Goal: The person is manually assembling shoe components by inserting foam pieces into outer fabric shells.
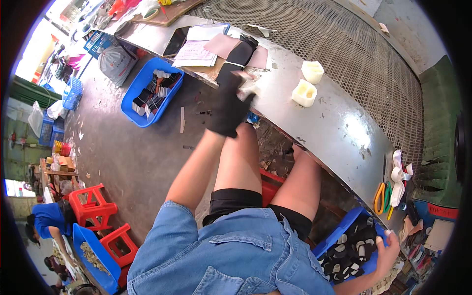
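Observation:
My left hand (230, 109), in a black fingerless glove, is over the near edge of the metal worktable. Its fingers are smeared by motion, so their grip is unclear. Just beyond them lies a row of dark, flat pieces (241, 53), partly on pink sheets (221, 45); whether the fingers touch it I cannot tell. My bare right hand (387, 253) is at the lower right, beside the rim of a blue bin (339, 236). Its thumb and fingers are apart, with nothing visible between them. Black and pale rounded pieces (351, 250) fill that bin.
Two cream-coloured blocks (312, 72) stand on the metal worktable (339, 123). Orange-handled scissors (379, 197) lie at its right end. A blue basin (156, 120) of stacked pieces sits at the left. Red stools (93, 206) and a person in blue (46, 219) are farther left.

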A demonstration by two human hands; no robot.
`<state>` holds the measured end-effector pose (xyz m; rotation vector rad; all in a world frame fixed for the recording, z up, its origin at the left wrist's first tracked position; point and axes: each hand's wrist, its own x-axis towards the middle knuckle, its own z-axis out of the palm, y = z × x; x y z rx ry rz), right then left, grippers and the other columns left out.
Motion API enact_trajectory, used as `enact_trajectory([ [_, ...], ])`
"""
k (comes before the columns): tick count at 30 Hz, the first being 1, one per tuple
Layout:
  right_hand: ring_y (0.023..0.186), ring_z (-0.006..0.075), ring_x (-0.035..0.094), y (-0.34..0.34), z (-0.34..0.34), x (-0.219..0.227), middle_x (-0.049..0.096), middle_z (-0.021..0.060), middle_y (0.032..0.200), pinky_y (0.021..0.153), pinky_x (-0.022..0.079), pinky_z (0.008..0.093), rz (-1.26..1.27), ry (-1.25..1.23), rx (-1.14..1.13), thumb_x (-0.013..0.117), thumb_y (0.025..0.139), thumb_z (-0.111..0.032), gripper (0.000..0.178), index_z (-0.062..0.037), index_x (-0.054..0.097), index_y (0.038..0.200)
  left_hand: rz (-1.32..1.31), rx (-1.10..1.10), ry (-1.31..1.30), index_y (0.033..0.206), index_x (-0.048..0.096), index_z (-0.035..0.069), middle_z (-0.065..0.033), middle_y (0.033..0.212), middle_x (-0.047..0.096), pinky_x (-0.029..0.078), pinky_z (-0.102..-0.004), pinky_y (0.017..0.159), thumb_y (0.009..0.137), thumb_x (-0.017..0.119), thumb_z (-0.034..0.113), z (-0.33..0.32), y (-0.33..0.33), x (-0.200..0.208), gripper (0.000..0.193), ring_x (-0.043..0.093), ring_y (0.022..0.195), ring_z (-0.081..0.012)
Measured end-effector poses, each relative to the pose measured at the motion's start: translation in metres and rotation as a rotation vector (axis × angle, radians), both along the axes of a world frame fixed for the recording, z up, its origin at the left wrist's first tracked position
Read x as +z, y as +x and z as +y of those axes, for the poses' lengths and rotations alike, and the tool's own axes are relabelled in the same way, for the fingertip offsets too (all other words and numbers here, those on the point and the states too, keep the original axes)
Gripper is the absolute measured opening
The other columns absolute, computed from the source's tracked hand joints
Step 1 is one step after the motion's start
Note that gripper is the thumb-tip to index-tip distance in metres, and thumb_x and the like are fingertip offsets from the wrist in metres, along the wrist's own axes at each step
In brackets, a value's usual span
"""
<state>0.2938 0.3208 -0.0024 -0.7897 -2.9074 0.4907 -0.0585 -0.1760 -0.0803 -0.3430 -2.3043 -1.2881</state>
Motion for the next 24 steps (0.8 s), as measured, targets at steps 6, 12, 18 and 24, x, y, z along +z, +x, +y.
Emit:
enact_trajectory([
  [6,0.095,0.0184,0.064,-0.131,-0.096,-0.012,0.065,0.0097,0.109,0.082,0.05,0.0307,0.101,-0.475,0.255,0.068,0.082,-0.009,0.04,0.0004,0.06,0.12,-0.359,0.43,-0.488,0.101,0.063,0.0,-0.0228,0.102,0.065,0.052,-0.041,0.076,0.068,0.075,0.041,-0.057,-0.1,-0.003,0.055,0.065,0.09,-0.0366],
  [12,0.1,0.0211,0.062,-0.288,-0.213,-0.039,0.063,0.0124,0.111,0.082,0.05,0.0325,0.335,-0.577,0.563,0.071,0.077,-0.012,0.051,0.0016,0.057,0.123,-0.59,0.191,-0.177,0.101,0.064,-0.001,-0.0207,0.092,0.068,0.051,-0.0373,0.077,0.062,0.08,0.041,-0.071,-0.12,-0.008,0.06,0.067,0.088,-0.0305],
  [18,0.093,0.0309,0.06,-0.35,-0.244,-0.078,0.059,0.0136,0.103,0.081,0.049,0.0362,0.607,-0.197,0.639,0.074,0.069,-0.015,0.054,-0.0018,0.057,0.119,-0.79,-0.248,0.897,0.102,0.061,0.003,-0.0054,0.085,0.064,0.05,-0.029,0.064,0.076,0.076,0.018,-0.028,-0.06,-0.007,0.033,0.061,0.073,-0.0145],
  [24,0.09,0.0296,0.06,-0.322,-0.169,-0.075,0.059,0.0112,0.096,0.079,0.048,0.0379,0.512,-0.165,0.403,0.073,0.069,-0.011,0.041,-0.001,0.062,0.107,-0.836,-0.185,0.92,0.104,0.059,-0.001,-0.0085,0.088,0.063,0.051,-0.0292,0.065,0.081,0.073,0.023,-0.007,-0.02,-0.012,0.036,0.062,0.075,-0.0151],
])
